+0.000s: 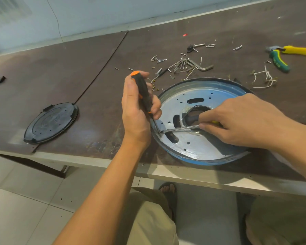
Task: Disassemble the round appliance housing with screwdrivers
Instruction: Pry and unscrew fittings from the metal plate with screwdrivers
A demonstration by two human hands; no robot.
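**Meanwhile, two screwdrivers met at the housing's rim**

Near the front edge of the tabletop (78, 68), toward its right end, lay the round housing (201, 154), a blue-rimmed metal dish with slots, small holes and a ragged central opening. The left hand (136, 110) was curled round the orange-and-black screwdriver (143, 92), held steeply with its tip down at the inside of the rim on the housing's left side. The right hand (240, 121) lay across the dish and pinched the second screwdriver (180, 129). Its handle was almost wholly hidden under the fingers, with only a sliver of yellow showing. Its shaft ran nearly flat to meet the other tip. What the two tips bore on was too small to make out.

Toward the left end near the front edge rested a black round cover (51, 122). Toward the back edge lay scattered screws (157, 59), hex keys (184, 65), wire scraps (265, 78) and green-handled pliers (279, 59). A yellow-handled tool (300, 51) was cut off at the right.
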